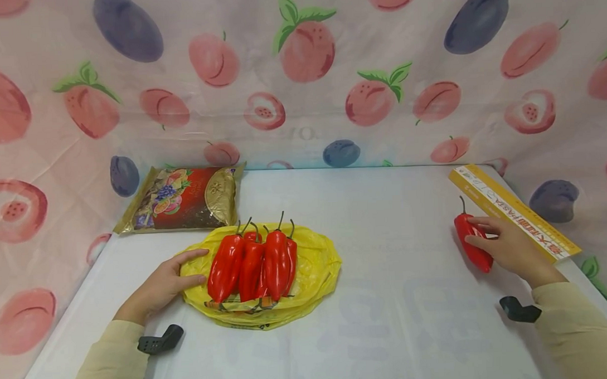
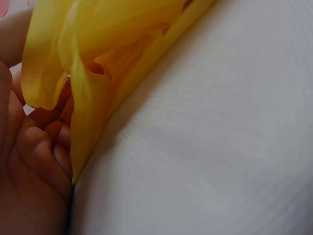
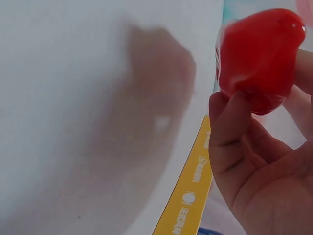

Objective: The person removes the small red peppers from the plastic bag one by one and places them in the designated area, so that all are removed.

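Several red chili peppers (image 1: 252,264) with thin dark stems lie side by side on a crumpled yellow plastic bag (image 1: 316,267), left of the middle in the head view. My left hand (image 1: 163,283) holds the bag's left edge, index finger and thumb over the rim. In the left wrist view, other fingers (image 2: 36,142) curl behind the yellow plastic, partly hidden by it. Far to the right, my right hand (image 1: 511,246) grips a single red chili pepper (image 1: 468,242), stem pointing away. The right wrist view shows its rounded end (image 3: 261,58) between thumb and fingers, held above the table.
A red and gold food packet (image 1: 188,199) lies at the back left, behind the bag. At the right edge, a long yellow pasta box (image 1: 515,213) lies slanted beside my right hand. Fruit-patterned cloth (image 1: 306,117) surrounds the white table (image 1: 378,309).
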{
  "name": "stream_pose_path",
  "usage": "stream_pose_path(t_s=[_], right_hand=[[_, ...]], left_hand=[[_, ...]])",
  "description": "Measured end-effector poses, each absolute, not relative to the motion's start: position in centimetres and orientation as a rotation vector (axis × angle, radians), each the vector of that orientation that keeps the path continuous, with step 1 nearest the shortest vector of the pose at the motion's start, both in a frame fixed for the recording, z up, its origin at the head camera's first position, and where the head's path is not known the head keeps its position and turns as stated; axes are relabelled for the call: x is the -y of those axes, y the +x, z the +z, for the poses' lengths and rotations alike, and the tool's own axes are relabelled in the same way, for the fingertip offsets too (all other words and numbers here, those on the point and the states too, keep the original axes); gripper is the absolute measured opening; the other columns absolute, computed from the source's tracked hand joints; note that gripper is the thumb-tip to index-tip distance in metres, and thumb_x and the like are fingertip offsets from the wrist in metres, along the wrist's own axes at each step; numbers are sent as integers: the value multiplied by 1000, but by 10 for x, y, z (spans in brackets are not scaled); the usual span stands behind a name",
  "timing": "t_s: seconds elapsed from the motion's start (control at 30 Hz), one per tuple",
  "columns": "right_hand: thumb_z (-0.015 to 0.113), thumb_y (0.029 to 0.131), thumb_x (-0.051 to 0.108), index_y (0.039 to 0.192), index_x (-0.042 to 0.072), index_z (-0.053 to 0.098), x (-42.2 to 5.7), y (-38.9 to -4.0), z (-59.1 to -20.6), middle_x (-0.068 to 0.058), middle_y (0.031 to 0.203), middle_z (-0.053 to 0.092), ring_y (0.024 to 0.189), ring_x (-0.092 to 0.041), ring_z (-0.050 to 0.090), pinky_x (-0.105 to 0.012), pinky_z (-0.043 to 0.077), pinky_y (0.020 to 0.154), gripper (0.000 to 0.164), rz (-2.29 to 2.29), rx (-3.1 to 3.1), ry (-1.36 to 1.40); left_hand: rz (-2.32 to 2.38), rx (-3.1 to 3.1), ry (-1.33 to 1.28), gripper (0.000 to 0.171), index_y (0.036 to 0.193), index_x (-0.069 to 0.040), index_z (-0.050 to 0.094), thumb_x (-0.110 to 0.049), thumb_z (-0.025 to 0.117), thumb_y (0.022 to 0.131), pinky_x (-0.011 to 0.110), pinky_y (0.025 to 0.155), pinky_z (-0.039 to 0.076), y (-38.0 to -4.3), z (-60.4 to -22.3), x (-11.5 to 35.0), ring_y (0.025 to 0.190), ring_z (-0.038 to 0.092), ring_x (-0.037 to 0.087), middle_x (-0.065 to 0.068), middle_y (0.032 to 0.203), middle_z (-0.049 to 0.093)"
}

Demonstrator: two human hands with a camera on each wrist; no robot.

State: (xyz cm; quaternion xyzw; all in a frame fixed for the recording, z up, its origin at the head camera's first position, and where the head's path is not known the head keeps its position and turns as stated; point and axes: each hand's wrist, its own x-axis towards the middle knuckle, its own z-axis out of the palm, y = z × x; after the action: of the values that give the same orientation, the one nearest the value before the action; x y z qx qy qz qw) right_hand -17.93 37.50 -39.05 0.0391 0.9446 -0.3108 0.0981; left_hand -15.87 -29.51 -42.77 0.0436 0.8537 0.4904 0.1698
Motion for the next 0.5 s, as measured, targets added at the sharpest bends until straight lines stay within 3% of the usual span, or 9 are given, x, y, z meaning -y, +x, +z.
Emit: stream_pose_path(t_s=[0.5], right_hand=[[63, 94, 52, 152, -2, 34, -386, -179, -398, -40, 139, 34, 120, -58, 35, -49, 59, 75, 84, -810, -2791, 171]], left_hand=[[1380, -2442, 114, 68, 150, -8, 44, -28, 73, 91, 73, 108, 19, -158, -426, 295, 141, 22, 50, 28, 156, 28]])
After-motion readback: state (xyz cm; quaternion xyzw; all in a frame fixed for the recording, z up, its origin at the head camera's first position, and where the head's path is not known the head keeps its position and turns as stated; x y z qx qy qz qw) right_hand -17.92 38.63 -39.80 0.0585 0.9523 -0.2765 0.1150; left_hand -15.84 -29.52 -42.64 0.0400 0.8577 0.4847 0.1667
